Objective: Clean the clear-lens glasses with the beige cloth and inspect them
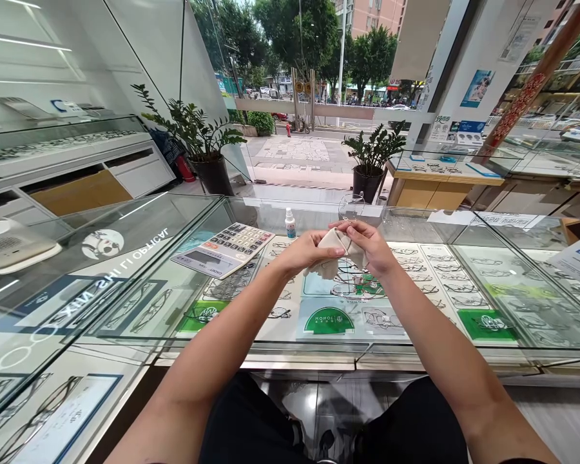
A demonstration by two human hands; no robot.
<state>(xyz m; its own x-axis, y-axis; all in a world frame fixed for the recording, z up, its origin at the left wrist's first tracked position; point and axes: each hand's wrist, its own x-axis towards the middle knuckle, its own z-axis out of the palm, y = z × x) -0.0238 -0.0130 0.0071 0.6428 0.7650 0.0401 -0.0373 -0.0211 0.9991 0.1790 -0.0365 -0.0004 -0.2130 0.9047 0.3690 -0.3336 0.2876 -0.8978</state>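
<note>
A cream cleaning cloth (336, 246) is bunched between my two hands above the glass counter. My left hand (314, 248) is closed on its left side, thumb lying across the top. Closed too, my right hand (365, 241) pinches the cloth from the right with bent fingers. A thin dark line, like part of a spectacle frame, shows in the cloth's folds; most of it is hidden. Just beyond my fingers is the faint outline of thin-rimmed eyeglasses (352, 205); I cannot tell whether they are held. A small white spray bottle (290, 223) stands upright left of my hands.
A large calculator (225, 250) lies on the glass display counter (270, 345), left of the bottle. Rows of eyeglass frames (418, 270) show under the glass. Potted plants (212, 171) stand beyond the counter before the shop window. White papers (495, 220) lie at the right.
</note>
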